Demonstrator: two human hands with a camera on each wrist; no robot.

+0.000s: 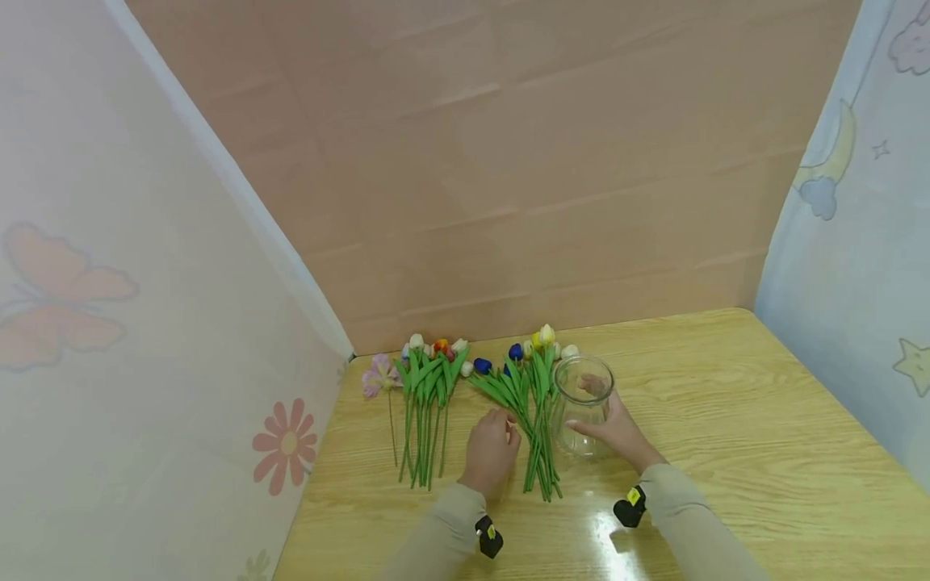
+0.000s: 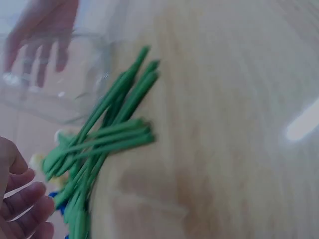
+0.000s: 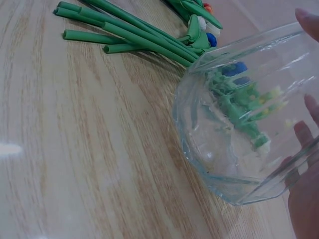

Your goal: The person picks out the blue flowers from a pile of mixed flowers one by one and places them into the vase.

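Note:
My right hand [image 1: 619, 429] grips a clear glass vase [image 1: 574, 424] with its fingers and thumb round the side. Through the glass in the right wrist view, green leaves and yellow and blue blooms show behind the vase [image 3: 212, 154]. Just left of the vase lies a bunch of artificial tulips [image 1: 539, 428] in blue, yellow and white, their green stems crossing and pointing toward me. Beside these stems is my left hand [image 1: 492, 452], fingers loosely bent and holding nothing. In the left wrist view its fingers [image 2: 30, 204] are close to the leaves.
Farther left on the wooden table [image 1: 726, 420] lies a second tulip bunch [image 1: 425, 395] with white, orange and pale blooms. A pink-purple flower [image 1: 380, 378] on a thin stem is at its left. A brown backdrop [image 1: 538, 186] rises behind, with printed cloth [image 1: 182, 282] along the left.

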